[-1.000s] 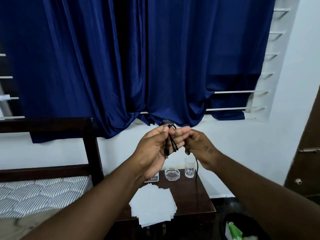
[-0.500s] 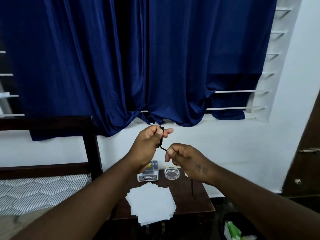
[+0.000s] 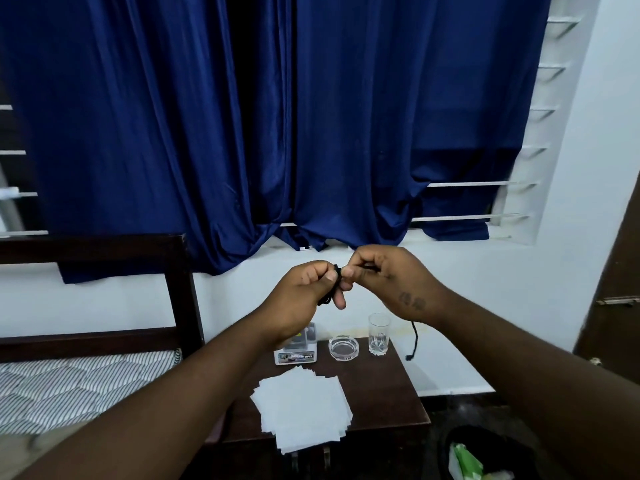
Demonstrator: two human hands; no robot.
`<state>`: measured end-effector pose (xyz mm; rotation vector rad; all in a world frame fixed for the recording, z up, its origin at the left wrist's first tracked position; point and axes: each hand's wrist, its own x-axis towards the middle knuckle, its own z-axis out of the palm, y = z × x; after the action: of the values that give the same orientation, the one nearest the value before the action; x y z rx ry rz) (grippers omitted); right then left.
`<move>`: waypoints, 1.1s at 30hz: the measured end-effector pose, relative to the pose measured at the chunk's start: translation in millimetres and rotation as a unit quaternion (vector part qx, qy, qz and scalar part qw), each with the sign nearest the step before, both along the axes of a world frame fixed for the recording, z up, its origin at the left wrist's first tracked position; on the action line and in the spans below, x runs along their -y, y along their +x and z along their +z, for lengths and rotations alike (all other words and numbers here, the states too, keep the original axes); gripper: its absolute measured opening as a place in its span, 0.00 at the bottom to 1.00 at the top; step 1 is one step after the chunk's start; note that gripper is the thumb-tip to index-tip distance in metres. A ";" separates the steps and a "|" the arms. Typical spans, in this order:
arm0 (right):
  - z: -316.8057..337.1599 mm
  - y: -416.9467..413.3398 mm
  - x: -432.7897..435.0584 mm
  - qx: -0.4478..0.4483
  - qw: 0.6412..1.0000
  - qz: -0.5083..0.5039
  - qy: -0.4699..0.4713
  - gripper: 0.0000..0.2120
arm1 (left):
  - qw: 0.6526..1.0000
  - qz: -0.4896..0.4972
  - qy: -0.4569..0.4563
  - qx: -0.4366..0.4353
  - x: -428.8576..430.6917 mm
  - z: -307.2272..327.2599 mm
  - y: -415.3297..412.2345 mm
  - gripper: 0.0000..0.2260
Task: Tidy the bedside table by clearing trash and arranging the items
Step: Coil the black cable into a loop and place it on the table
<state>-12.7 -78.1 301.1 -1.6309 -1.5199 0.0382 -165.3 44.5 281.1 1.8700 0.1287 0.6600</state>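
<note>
Both hands are raised above the dark wooden bedside table (image 3: 381,393), holding a thin black cord (image 3: 414,339). My left hand (image 3: 304,292) pinches a small coiled bundle of the cord. My right hand (image 3: 384,275) grips the cord right beside it, fingertips touching the left hand's. The cord's loose end dangles below my right wrist. On the table lie a stack of white paper sheets (image 3: 301,408), a small white box (image 3: 296,353), a clear glass ashtray (image 3: 343,348) and a drinking glass (image 3: 379,334).
A dark bin (image 3: 485,455) holding green and white trash stands on the floor right of the table. A bed (image 3: 69,386) with a striped mattress and dark headboard is on the left. Blue curtains (image 3: 277,116) hang behind. A brown door (image 3: 616,289) is at the right edge.
My right hand rose from below the left hand and came level with it, pulling more cord up. The dangling length is shorter. The drinking glass, hidden before, shows again.
</note>
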 end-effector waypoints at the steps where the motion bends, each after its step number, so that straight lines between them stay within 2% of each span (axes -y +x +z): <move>1: 1.5 3.4 -0.9 -0.013 1.000 -0.007 0.014 0.10 | 1.000 -0.004 -0.007 -0.006 0.8 -0.7 -1.0 0.17; 3: 5.3 11.9 -1.6 -0.040 0.998 -0.023 0.051 0.12 | 0.999 -0.012 -0.027 -0.013 2.4 -3.0 -2.3 0.15; 6: 3.8 23.9 -1.0 -0.125 0.988 0.000 0.092 0.12 | 0.997 -0.039 -0.071 -0.004 10.8 -1.7 -3.7 0.15; 12: -29.3 18.6 -7.2 -0.266 0.959 0.027 0.098 0.05 | 0.975 -0.106 -0.184 0.057 31.9 5.8 -0.5 0.13; 14: -43.3 12.6 -9.7 -0.282 0.955 0.026 0.089 0.03 | 0.964 -0.111 -0.225 0.085 34.9 9.0 1.1 0.12; 17: -64.7 1.3 -9.7 -0.182 0.983 -0.028 0.022 0.10 | 0.953 -0.097 -0.261 0.122 31.4 12.4 3.0 0.11; 20: -77.0 -9.7 -4.0 -0.096 0.994 -0.035 -0.024 0.14 | 0.957 -0.042 -0.256 0.130 23.5 9.8 5.9 0.10; 23: -72.6 -23.5 2.1 -0.035 0.998 -0.032 -0.052 0.13 | 0.974 0.014 -0.201 0.099 13.4 3.4 8.6 0.10; 26: -58.6 -31.7 6.2 0.024 0.997 -0.033 -0.062 0.12 | 0.989 0.047 -0.128 0.058 5.5 -1.9 10.5 0.13; 29: -41.7 -31.0 9.7 0.075 0.993 -0.044 -0.074 0.12 | 0.996 0.050 -0.065 0.020 2.9 -4.1 9.3 0.12; 33: -20.4 -26.1 16.0 0.113 0.988 -0.064 -0.081 0.09 | 0.999 0.030 -0.038 -0.015 1.1 -9.9 7.9 0.14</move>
<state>-38.8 -94.1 280.7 -1.9138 -1.6113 -0.0990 -157.3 43.4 271.3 1.8087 0.2264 0.6600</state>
